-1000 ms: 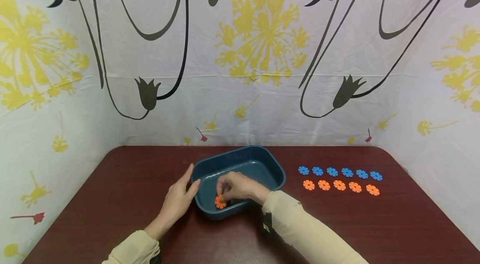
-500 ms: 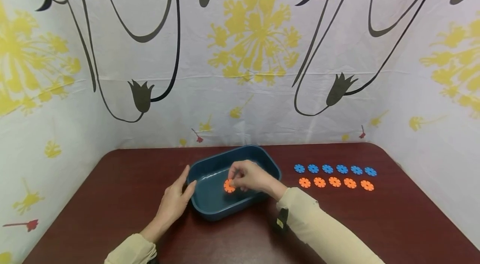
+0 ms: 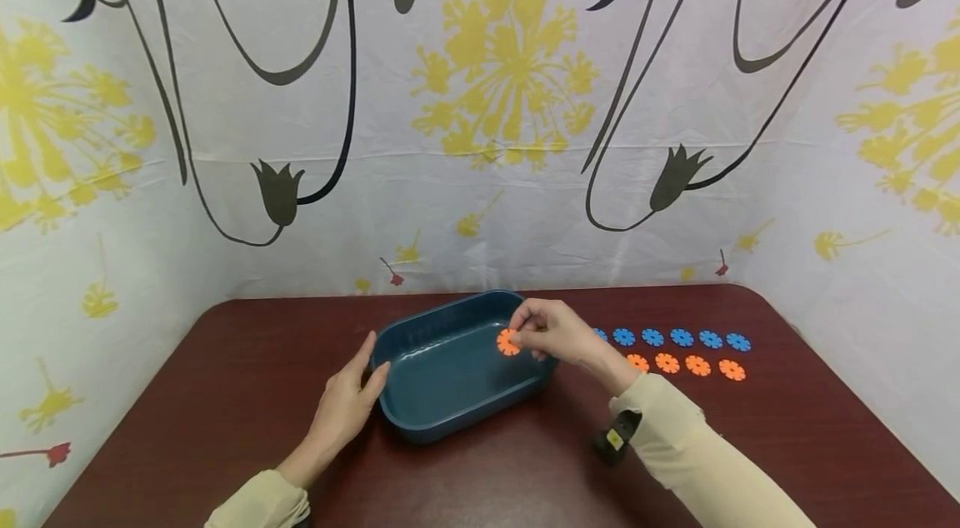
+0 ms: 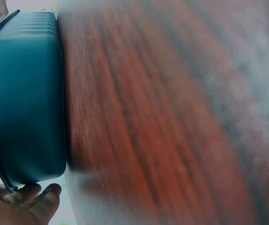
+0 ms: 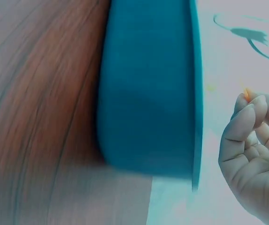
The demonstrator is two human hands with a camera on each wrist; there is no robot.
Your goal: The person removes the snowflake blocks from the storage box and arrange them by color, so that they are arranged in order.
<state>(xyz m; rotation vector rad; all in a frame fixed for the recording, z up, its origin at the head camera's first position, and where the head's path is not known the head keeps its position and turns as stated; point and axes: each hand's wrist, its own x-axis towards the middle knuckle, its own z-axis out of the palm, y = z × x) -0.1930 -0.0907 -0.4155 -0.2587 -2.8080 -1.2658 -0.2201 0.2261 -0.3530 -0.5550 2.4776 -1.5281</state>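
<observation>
My right hand pinches an orange notched plastic disc between thumb and fingertips, above the right end of a dark teal basin. In the right wrist view, only a sliver of the orange disc shows between the fingertips, beyond the basin's rim. My left hand holds the basin's left end, the thumb at the rim and the fingers along the outer wall. The left wrist view shows those fingers against the basin's side. No disc shows on the visible part of the basin's floor.
Right of the basin, a row of blue notched discs lies behind a row of orange ones; my right hand and forearm cover part of both. Everything stands on a dark red-brown table. A patterned cloth hangs behind it.
My right hand has lifted the orange disc from the basin's near left part and carried it right and away, towards the right rim. The left hand stays on the basin.
</observation>
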